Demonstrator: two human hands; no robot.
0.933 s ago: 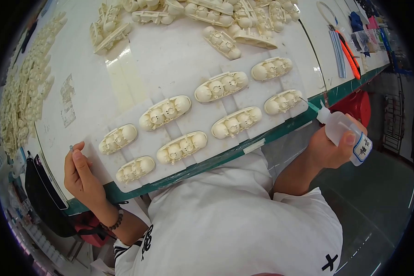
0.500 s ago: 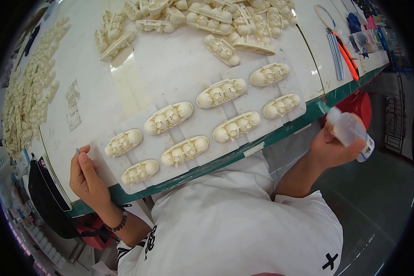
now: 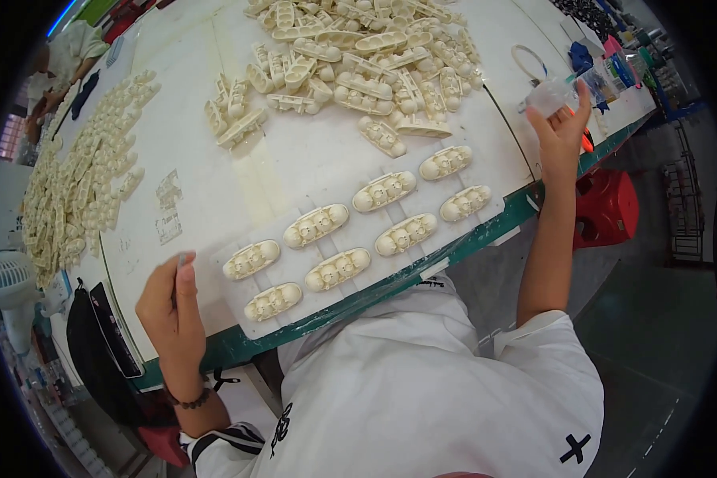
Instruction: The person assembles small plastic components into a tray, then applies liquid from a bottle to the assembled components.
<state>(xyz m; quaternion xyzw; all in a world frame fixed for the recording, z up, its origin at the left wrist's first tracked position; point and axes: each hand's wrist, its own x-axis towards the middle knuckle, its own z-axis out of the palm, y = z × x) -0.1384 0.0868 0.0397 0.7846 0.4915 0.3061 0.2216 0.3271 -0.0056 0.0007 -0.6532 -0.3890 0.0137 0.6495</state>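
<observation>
My left hand point(image 3: 174, 309) is closed in a pinch at the near left of a pale board point(image 3: 283, 264). A small grey piece point(image 3: 182, 259) shows at its fingertips, too small to name. Out at the far right, my right hand point(image 3: 562, 134) reaches over the table, its thumb and fingers around a translucent plastic bottle point(image 3: 548, 97), partly hidden by them. On the board lie several cream moulded plastic parts point(image 3: 337, 269) in two rows, long ovals with rounded figures on top, some larger than others.
A large heap of similar cream parts point(image 3: 366, 72) covers the far middle, with another spread point(image 3: 80, 191) at left. Near the bottle are an orange-handled tool point(image 3: 587, 142) and blue cloth point(image 3: 580, 57). A red stool point(image 3: 607, 209) stands right; a white fan point(image 3: 12, 275) left. Another person point(image 3: 68, 56) is far left.
My right hand has carried the bottle from beyond the table's near right edge to the far right of the table. My left hand keeps its pinch. The whole view has shifted, showing more of the heap.
</observation>
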